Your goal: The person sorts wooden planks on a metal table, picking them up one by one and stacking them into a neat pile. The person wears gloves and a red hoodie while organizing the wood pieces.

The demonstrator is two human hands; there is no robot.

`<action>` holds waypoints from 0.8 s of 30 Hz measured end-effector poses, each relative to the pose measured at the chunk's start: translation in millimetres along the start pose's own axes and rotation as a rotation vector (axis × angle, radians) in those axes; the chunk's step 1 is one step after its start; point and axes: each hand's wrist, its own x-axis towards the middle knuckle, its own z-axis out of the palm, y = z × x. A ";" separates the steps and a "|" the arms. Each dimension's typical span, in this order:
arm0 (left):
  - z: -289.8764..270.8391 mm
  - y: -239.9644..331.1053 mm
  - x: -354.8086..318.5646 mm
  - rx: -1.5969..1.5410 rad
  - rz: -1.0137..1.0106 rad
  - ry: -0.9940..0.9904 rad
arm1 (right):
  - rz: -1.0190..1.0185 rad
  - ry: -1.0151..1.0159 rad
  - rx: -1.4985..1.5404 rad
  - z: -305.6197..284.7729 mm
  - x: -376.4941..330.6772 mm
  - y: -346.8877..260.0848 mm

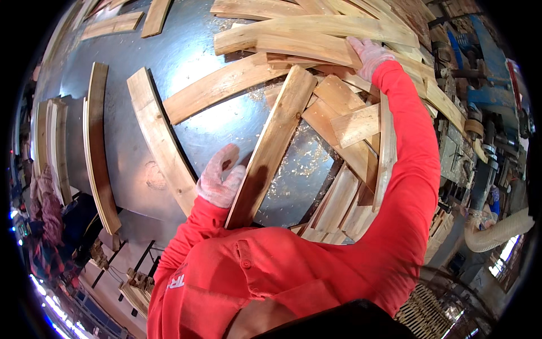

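Both gloved hands we see: left hand [220, 179] grips a plank [274, 144]; right hand [368, 55] presses flat on stacked boards [316, 42], fingertips hidden.

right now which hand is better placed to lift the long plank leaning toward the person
Left. The left hand already rests against the long plank near its lower end; the right hand is stretched far out onto the board pile.

Pale yellow wooden planks [271, 144] on a grey metal table [186, 62]; red sleeves [409, 169], speckled white gloves [220, 181].

Rough pale wood planks [276, 141], glossy metal table [186, 56] w/ sawdust, cloth gloves [220, 178].
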 end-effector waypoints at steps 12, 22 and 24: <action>14.3 -8.5 32.6 -0.633 -0.229 -0.131 | -0.044 0.356 0.076 -15.6 -6.6 -133.0; -103.3 -69.3 -1.8 -0.447 -0.217 0.158 | -0.164 0.264 -0.168 35.6 35.5 -91.2; -105.0 -77.6 -6.9 -0.359 -0.261 0.201 | -0.313 0.505 -0.074 12.1 6.7 -97.9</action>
